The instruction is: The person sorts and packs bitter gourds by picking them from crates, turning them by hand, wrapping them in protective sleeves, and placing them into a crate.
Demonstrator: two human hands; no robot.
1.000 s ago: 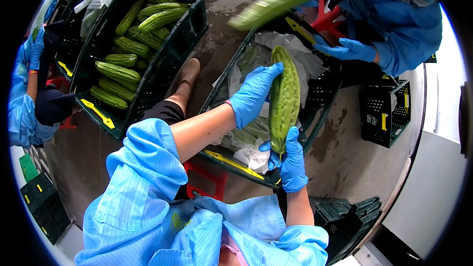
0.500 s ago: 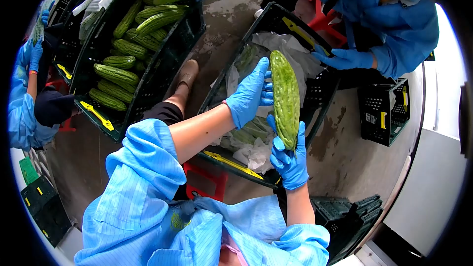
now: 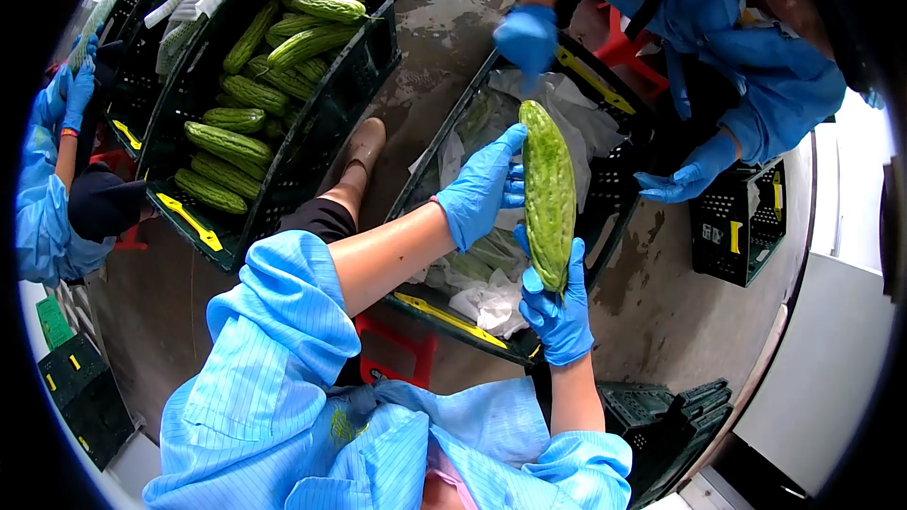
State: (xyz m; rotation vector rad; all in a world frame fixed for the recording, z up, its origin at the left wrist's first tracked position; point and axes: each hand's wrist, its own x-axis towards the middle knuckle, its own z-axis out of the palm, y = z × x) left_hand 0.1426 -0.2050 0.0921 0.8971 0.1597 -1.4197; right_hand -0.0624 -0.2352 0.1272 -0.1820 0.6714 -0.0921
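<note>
A long green bitter melon [image 3: 549, 194] stands nearly upright in view, its lower end held by my gloved right hand [image 3: 557, 312], with the fingers wrapped round it. My gloved left hand [image 3: 485, 187] is beside the melon's upper part, fingers apart, the thumb tip close to its skin; whether it touches I cannot tell. Beneath both hands is a dark green crate [image 3: 458, 321] lined with crumpled white paper [image 3: 493, 300] and clear plastic, with some green produce under the wrap.
At the left a dark crate [image 3: 321, 132] holds several bitter melons [image 3: 227, 144]. Across the lined crate, a co-worker's gloved hands [image 3: 694, 170] reach in from the upper right. Another person [image 3: 71, 104] is at the far left. Red stools [image 3: 402, 349] and more crates [image 3: 737, 217] stand around.
My left hand has let go of the melon and opened beside it. The co-worker's melon has gone into the left crate, and that hand has returned over the lined crate.
</note>
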